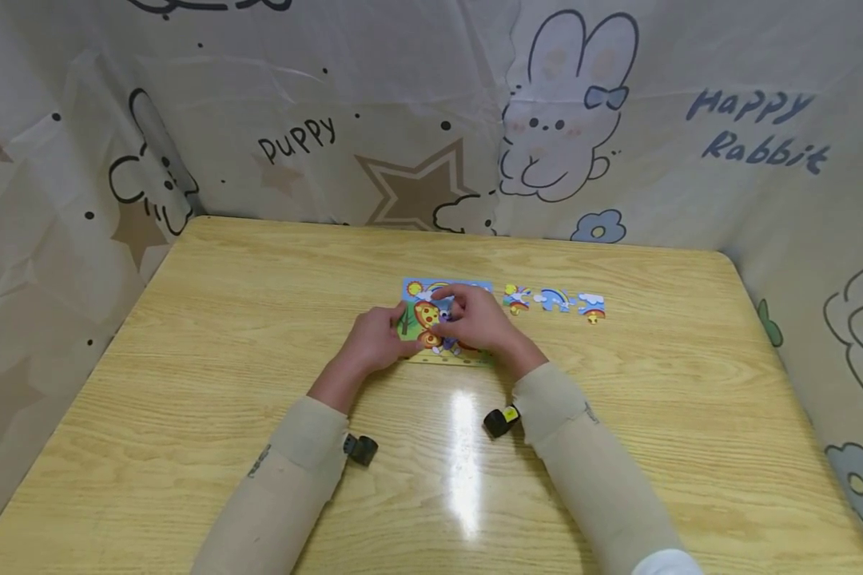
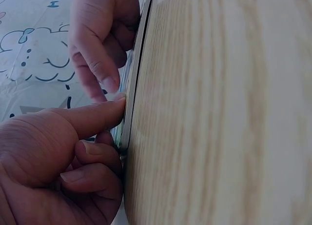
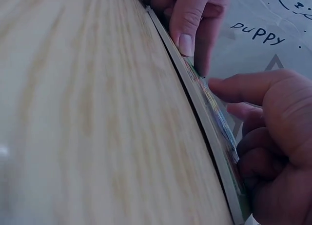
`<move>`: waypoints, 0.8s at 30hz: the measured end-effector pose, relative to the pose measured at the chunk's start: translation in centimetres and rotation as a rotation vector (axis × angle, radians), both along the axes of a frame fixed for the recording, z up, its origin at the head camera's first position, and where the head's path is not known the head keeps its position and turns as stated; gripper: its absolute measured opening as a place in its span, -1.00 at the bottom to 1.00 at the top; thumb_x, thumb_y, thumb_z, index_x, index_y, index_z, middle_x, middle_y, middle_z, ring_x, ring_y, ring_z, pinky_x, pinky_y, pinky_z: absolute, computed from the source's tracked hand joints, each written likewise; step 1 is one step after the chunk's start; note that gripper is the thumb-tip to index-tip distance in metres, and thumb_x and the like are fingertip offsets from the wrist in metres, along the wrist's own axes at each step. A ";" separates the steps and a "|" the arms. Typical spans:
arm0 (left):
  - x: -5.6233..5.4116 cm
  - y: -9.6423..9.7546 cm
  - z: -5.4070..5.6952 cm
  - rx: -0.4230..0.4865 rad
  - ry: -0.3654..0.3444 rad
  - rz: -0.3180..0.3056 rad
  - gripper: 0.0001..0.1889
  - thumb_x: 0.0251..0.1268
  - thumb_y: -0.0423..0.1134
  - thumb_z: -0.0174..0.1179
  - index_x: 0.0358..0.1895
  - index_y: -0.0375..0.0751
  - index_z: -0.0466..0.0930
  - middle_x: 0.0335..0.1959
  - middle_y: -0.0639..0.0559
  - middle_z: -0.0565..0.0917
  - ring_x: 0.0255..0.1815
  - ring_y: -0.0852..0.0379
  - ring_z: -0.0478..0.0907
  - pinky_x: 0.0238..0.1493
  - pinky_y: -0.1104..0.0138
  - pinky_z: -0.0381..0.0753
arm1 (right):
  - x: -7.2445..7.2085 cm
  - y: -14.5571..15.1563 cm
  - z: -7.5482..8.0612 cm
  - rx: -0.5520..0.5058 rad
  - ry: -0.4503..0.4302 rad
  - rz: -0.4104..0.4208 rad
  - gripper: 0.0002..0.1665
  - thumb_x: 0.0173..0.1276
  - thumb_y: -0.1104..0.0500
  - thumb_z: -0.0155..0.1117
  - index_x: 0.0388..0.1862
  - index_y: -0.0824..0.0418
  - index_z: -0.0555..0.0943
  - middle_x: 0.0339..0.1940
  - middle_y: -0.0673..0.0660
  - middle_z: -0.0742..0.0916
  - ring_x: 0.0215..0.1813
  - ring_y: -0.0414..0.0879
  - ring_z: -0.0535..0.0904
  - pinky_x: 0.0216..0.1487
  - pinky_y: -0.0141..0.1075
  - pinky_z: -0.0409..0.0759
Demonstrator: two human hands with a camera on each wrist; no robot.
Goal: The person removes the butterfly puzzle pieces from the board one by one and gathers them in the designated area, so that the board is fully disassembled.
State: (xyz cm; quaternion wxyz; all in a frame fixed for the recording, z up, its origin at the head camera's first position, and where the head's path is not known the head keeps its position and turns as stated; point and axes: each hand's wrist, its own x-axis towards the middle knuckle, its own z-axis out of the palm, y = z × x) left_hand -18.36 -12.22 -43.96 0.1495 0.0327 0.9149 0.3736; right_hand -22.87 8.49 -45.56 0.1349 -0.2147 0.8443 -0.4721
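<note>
A flat jigsaw puzzle board [image 1: 449,359] with a bright cartoon picture lies on the table. My left hand [image 1: 376,339] holds it at the left side, the thumb on its front part and the other fingers bent by its edge, as the left wrist view shows. Over the picture is my right hand [image 1: 478,319], thumb and index finger spread apart and the other fingers bent close to the board. No piece shows between that thumb and index finger in the right wrist view. The right hand hides part of the picture.
Three loose puzzle pieces lie in a row right of the board: a left one [image 1: 517,297], a middle one [image 1: 555,299] and a right one [image 1: 593,305]. The wooden table [image 1: 223,319] backs onto a printed cloth [image 1: 403,104].
</note>
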 end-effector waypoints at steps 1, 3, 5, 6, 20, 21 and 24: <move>0.0 0.0 0.0 0.001 -0.003 0.001 -0.10 0.17 -0.06 0.48 0.50 -0.33 0.22 -0.54 -0.03 0.46 -0.53 0.11 0.33 -0.46 0.30 0.31 | -0.1 0.0 0.0 0.015 0.000 0.006 -0.46 0.21 0.19 0.53 0.17 0.22 0.62 -0.73 0.01 0.38 -0.71 -0.14 0.24 -0.53 -0.27 0.31; 0.0 0.0 0.0 0.004 -0.009 0.005 -0.10 0.17 -0.06 0.48 0.50 -0.31 0.22 -0.53 -0.04 0.47 -0.53 0.11 0.34 -0.46 0.30 0.31 | -0.2 -0.1 0.0 0.036 -0.011 0.018 -0.46 0.20 0.18 0.54 0.16 0.21 0.62 -0.72 0.02 0.40 -0.71 -0.14 0.25 -0.53 -0.27 0.31; 0.0 0.0 0.0 0.005 -0.017 0.007 -0.10 0.17 -0.05 0.48 0.50 -0.31 0.22 -0.52 -0.05 0.47 -0.51 0.09 0.34 -0.43 0.29 0.32 | -0.3 -0.2 0.0 0.054 -0.024 0.027 -0.47 0.20 0.17 0.54 0.15 0.20 0.63 -0.71 0.03 0.42 -0.71 -0.14 0.26 -0.53 -0.27 0.30; 0.0 0.0 0.0 0.003 -0.019 0.008 -0.10 0.18 -0.05 0.48 0.50 -0.30 0.22 -0.50 -0.05 0.47 -0.49 0.09 0.34 -0.42 0.29 0.32 | -0.3 -0.3 0.1 0.063 -0.029 0.029 -0.48 0.20 0.16 0.55 0.14 0.20 0.63 -0.71 0.03 0.42 -0.70 -0.14 0.26 -0.53 -0.27 0.30; -0.2 0.0 0.2 -0.004 -0.028 0.000 -0.11 0.19 -0.06 0.46 0.50 -0.32 0.22 -0.35 -0.07 0.51 -0.30 0.01 0.39 -0.22 0.23 0.36 | -0.9 -0.9 0.6 0.128 -0.101 0.027 -0.48 0.15 0.17 0.60 0.08 0.19 0.64 -0.67 0.01 0.41 -0.61 -0.14 0.28 -0.38 -0.26 0.34; -0.2 0.0 0.2 -0.004 -0.028 0.001 -0.11 0.19 -0.06 0.46 0.50 -0.32 0.23 -0.33 -0.06 0.53 -0.28 0.01 0.39 -0.20 0.23 0.37 | -0.9 -0.9 0.6 0.128 -0.103 0.025 -0.49 0.15 0.17 0.60 0.08 0.19 0.64 -0.67 0.00 0.41 -0.61 -0.14 0.28 -0.37 -0.26 0.35; -0.1 0.1 0.2 -0.008 -0.031 0.000 -0.12 0.20 -0.06 0.46 0.50 -0.32 0.23 -0.30 -0.06 0.54 -0.25 0.00 0.39 -0.17 0.22 0.37 | -0.9 -1.0 0.6 0.116 -0.111 0.018 -0.49 0.15 0.20 0.59 0.07 0.19 0.62 -0.68 0.00 0.41 -0.61 -0.13 0.28 -0.37 -0.26 0.36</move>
